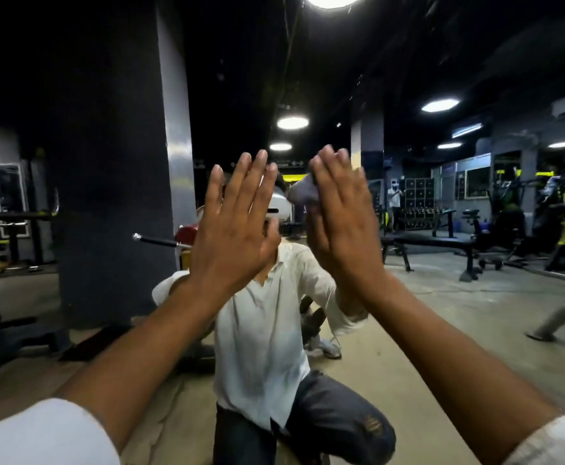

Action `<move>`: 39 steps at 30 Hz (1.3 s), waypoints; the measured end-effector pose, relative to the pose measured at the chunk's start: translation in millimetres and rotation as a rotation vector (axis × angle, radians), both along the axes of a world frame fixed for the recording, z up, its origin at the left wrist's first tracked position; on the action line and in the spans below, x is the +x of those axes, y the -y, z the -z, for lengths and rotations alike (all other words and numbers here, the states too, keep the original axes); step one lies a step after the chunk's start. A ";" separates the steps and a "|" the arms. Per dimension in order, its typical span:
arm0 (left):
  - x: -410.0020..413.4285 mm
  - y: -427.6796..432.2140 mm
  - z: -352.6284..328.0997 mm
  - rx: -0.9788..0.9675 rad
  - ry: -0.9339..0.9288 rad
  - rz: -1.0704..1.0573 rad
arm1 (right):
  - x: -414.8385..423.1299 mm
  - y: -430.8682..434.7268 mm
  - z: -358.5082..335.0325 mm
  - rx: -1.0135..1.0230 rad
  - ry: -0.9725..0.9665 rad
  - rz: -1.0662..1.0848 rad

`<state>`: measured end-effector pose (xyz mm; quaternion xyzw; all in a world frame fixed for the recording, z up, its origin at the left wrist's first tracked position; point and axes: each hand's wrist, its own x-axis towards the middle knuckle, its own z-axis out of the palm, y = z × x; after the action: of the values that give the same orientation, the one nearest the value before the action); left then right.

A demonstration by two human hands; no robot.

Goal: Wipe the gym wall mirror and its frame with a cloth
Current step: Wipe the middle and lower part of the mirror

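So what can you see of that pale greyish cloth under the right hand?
The pale lilac-grey cloth looks like soft fabric, bunched into a rumpled wad. Only a small part shows, poking out beside the right hand, whose straight fingers press it against the wall mirror. The rest is hidden behind that hand. The left hand, raised alongside, does not touch it.

Glossy smooth glass mirror [106,162], soft pale cloth [302,193], matt concrete floor [425,313]

Cloth [302,193] behind right hand [341,226]; left hand [237,233] alongside
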<state>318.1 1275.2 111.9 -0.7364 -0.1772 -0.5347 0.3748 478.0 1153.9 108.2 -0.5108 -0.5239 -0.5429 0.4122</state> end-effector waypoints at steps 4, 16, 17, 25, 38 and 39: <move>1.7 -6.3 1.1 0.019 -0.008 0.019 | 8.2 -1.9 -44.9 0.249 -0.286 0.007; 1.4 -6.5 2.1 0.012 -0.006 0.051 | 38.7 27.1 -59.7 0.210 -0.314 0.022; 1.3 -6.7 2.3 0.021 -0.009 0.054 | 36.5 27.9 -52.8 0.236 -0.398 0.023; 6.9 -2.5 29.6 0.094 -0.234 0.112 | 9.7 16.1 50.6 0.050 -0.213 0.013; -0.1 8.3 116.4 0.069 -0.312 0.143 | -42.8 -10.9 224.6 -0.064 -0.331 -0.006; -0.2 8.5 120.2 0.068 -0.314 0.151 | -41.0 -5.3 237.7 -0.129 -0.270 0.002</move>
<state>317.8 1266.7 -8.2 -0.8090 -0.0425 -0.4453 0.3814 437.0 1159.2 -129.5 -0.6051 -0.4969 -0.4349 0.4446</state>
